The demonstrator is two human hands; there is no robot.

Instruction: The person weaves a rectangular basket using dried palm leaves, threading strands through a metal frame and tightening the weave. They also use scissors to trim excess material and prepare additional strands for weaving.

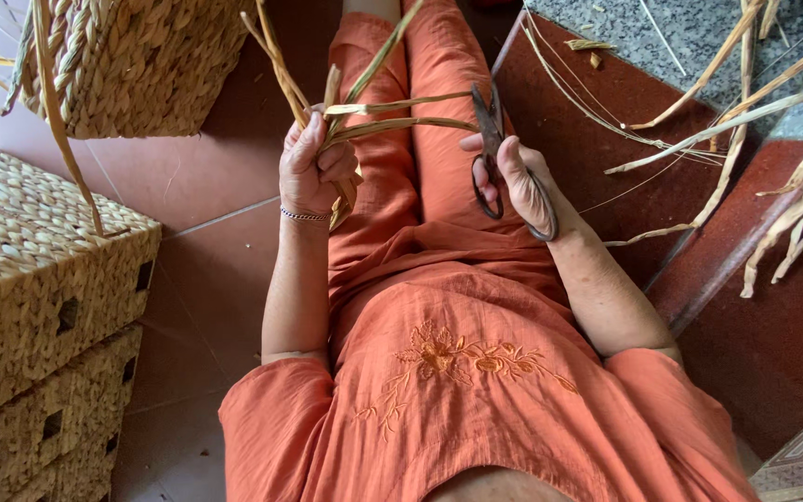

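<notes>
left hand (313, 172) fists a bundle of dried straw strands (392, 116) over the lap, right hand (518, 181) clamps dark scissors (490, 139) at their tips. best kept taut, cut square. beyond, woven baskets (39, 279) and loose straw (727, 130) on the floor.

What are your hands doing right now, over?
Left hand gripping dried straw strands. Right hand holding scissors, blades at the strands. Nothing between them.

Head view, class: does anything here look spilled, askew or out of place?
Yes: loose dried strands lie scattered across the step at the right, crossing at odd angles. The woven baskets at the left stand neatly stacked.
</notes>
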